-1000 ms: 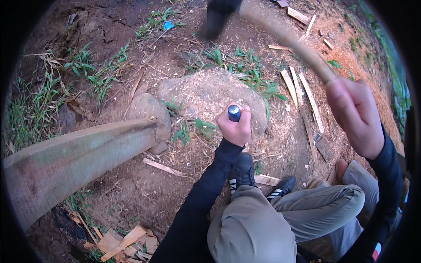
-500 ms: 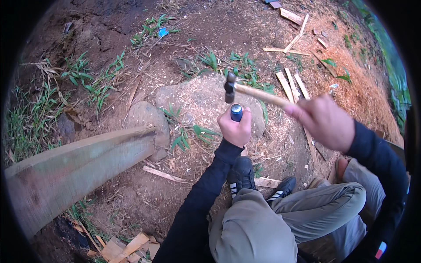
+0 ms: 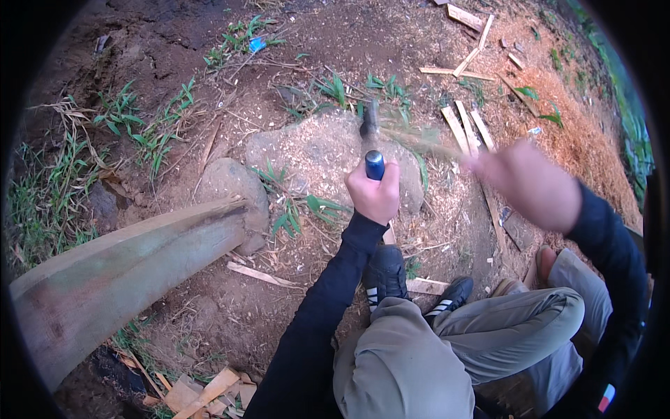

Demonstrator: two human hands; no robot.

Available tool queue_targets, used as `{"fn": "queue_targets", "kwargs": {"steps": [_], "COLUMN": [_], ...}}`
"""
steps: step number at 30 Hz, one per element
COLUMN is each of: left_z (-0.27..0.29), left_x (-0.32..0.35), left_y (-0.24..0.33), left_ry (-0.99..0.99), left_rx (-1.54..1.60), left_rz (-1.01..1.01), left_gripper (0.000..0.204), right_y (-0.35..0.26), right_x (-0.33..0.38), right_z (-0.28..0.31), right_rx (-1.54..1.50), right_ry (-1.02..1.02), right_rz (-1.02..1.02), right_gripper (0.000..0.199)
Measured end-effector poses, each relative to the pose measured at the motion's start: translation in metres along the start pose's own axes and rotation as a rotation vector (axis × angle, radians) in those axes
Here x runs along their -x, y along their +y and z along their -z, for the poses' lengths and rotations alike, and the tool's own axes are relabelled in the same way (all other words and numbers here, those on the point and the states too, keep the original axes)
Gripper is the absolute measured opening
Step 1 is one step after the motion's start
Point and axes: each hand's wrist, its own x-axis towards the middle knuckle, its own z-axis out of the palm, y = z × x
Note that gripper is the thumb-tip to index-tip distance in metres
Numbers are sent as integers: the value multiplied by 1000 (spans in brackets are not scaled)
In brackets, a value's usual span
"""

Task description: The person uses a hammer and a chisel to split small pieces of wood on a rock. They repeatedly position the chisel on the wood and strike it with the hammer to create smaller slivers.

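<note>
My left hand [image 3: 375,199] is wrapped round a chisel held upright, its blue handle [image 3: 375,169] topped by a round metal cap. The hand hides its blade. In my right hand [image 3: 530,187] is the light wooden handle of a hammer, smeared by motion. Its dark metal hammer head [image 3: 370,120] hangs just beyond the chisel's cap, and whether there is a gap between them is hard to judge from above. Below both tools lies a flat stone [image 3: 300,157] sprinkled with wood chips.
A thick wooden plank [image 3: 139,269] slants in from the left, its end against a rounded rock [image 3: 234,181]. Wood strips [image 3: 464,129] and orange shavings [image 3: 569,133] lie to the right. Scrap wood [image 3: 202,394] is piled at lower left. Another person's leg [image 3: 586,286] is close on my right.
My right hand has shifted slightly right, and the hammer head has moved a little away from the chisel's cap, now blurred. My left hand keeps its grip almost in place.
</note>
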Motion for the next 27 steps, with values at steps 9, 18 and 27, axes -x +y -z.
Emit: {"fn": "queue_targets", "kwargs": {"steps": [9, 18, 27], "left_z": [-4, 10, 26], "left_x": [-5, -10, -21], "left_y": [-3, -3, 7], "left_ry": [20, 46, 10], "left_rx": [12, 326, 548], "left_rz": [51, 196, 321], "left_gripper": [19, 16, 17], "right_y": [-11, -5, -6], "right_x": [-9, -18, -16], "right_z": [2, 13, -1], "right_rx": [-7, -257, -247], "right_ry": [-162, 337, 212], "right_rz": [-94, -32, -61], "right_gripper": [45, 61, 59]}}
